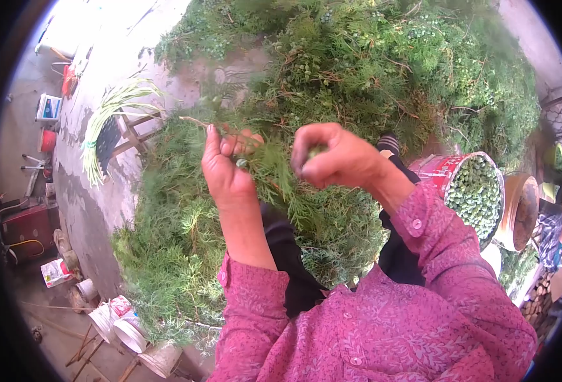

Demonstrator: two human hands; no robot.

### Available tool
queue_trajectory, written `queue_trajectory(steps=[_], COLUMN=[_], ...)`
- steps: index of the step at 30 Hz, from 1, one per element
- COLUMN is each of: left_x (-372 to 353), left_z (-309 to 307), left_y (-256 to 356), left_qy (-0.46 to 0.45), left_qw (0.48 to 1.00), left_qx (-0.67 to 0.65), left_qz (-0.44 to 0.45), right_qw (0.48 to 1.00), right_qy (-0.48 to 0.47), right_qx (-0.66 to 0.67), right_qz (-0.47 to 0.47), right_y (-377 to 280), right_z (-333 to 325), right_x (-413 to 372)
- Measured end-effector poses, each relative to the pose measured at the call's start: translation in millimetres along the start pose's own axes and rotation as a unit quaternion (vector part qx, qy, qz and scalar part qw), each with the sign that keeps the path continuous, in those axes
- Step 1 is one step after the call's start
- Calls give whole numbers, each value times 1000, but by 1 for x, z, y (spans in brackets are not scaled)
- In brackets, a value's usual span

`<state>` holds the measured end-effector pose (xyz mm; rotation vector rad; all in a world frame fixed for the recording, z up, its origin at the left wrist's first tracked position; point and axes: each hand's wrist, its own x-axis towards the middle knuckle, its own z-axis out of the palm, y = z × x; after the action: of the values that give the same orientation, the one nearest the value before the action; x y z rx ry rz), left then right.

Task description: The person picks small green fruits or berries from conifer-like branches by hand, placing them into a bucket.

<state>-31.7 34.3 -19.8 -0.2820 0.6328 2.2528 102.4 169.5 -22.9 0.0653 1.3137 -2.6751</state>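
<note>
- Sprig (276,175): before the torso, pinched by its stem in the partly curled left hand (230,162), apparently keeping its foliage accessible.
- Right hand (338,156): just right, fingers curled around something green (317,151).
- Red bucket (432,168): right, probably for easy reach.

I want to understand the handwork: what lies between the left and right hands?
In the head view, a sprig, its leaves blurred, hangs between the left hand, which holds it, and the right hand; piled greenery lies beyond.

Two grips (230,172) (341,156); one cone-filled bucket (432,168)
</note>
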Motion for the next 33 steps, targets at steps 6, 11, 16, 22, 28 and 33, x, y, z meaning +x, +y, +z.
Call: queue_trajectory(steps=[6,11,16,22,28,33], left_x=[-2,1,-3,-1,-11,-7], left_z=[7,3,13,12,23,18], left_y=[-14,-27,-39,-47,-49,-39], left_qy=[143,155,158,134,142,104], left_qw=[962,949,930,917,911,935], left_qx=[192,234,291,335,369,310], left_qz=[129,143,159,173,118,134], right_qw=[961,926,846,838,975,992], right_qy=[179,188,229,241,123,-30], right_qx=[134,-277,-445,-451,-183,120], right_qz=[-163,-175,-183,-189,13,-31], right_y=[-25,2,8,16,-16,-14], right_z=[-12,17,23,16,13,8], right_x=[-7,9,8,6,-3,-14])
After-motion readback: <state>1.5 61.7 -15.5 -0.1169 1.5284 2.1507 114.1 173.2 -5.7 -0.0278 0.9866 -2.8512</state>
